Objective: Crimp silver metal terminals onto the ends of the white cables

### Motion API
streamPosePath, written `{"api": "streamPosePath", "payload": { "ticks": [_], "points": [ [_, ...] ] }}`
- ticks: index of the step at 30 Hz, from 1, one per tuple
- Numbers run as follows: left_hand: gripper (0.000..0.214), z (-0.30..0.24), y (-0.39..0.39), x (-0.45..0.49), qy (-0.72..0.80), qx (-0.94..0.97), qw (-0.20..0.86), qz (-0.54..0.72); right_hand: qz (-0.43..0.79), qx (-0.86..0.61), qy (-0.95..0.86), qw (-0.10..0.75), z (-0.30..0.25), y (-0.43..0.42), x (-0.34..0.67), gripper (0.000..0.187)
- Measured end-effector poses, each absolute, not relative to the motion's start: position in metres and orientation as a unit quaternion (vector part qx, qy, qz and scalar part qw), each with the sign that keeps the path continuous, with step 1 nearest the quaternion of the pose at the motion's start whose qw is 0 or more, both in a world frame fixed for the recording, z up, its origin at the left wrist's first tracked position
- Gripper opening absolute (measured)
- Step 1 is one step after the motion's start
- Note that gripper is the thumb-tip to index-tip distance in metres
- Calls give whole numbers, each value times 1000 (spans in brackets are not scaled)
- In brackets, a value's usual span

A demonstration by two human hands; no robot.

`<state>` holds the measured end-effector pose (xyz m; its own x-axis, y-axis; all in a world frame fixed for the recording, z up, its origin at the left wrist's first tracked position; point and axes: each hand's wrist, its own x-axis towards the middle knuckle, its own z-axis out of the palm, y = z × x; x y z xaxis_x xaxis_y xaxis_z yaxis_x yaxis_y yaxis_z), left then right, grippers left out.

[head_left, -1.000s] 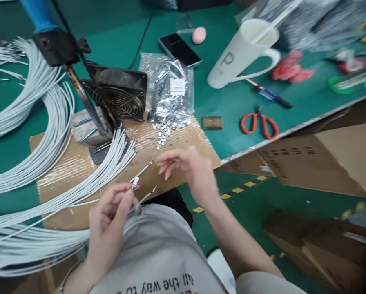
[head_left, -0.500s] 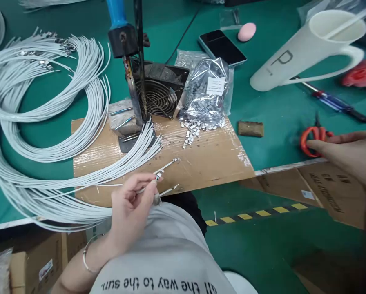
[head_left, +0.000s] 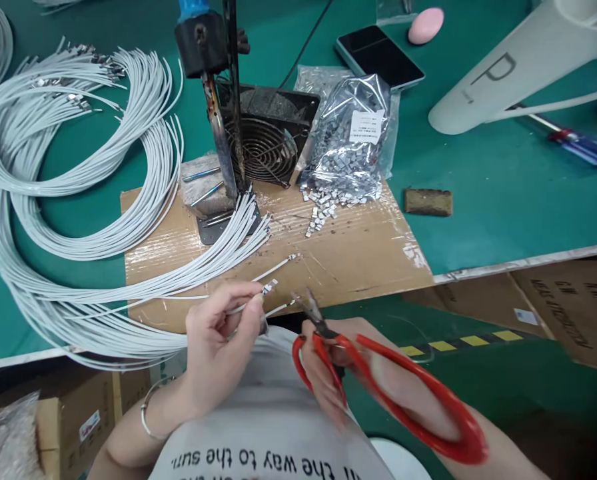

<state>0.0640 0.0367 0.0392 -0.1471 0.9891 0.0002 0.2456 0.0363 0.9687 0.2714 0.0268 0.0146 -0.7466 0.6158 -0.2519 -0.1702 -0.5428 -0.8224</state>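
My left hand (head_left: 227,330) pinches a white cable (head_left: 237,309) close to its end, where a small white connector (head_left: 270,286) sticks out past the fingertips. Red-handled scissors (head_left: 323,320) are in my right hand (head_left: 323,380), their blades slightly apart and pointing up and left. The blade tips are a short way right of the pinched connector, near the end of another white cable (head_left: 281,309). One more cable (head_left: 276,268) with a connector at its tip lies just above on the cardboard (head_left: 368,260). A large bundle of white cables (head_left: 103,293) stretches left from there.
Behind the hands stand a soldering iron (head_left: 217,127) on a stand and a black fan (head_left: 263,150). Beside them a plastic bag (head_left: 348,143) spills small connectors. Farther right are a phone (head_left: 378,57), a brown block (head_left: 428,201), a white mug (head_left: 498,73) and a screwdriver (head_left: 578,143).
My right hand has taken the scissors from the table's right side and brought them left, close to my left hand. My left hand still pinches the cable.
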Motion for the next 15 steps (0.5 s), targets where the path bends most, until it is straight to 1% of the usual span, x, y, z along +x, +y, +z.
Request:
{"api": "streamPosePath", "payload": {
  "ticks": [5, 15],
  "points": [
    [8, 40, 35, 64, 598, 522, 399, 459, 857, -246, -388, 235, 22, 38, 258, 67],
    [8, 39, 35, 64, 605, 527, 391, 450, 865, -255, -367, 229, 18, 41, 254, 67]
  ]
}}
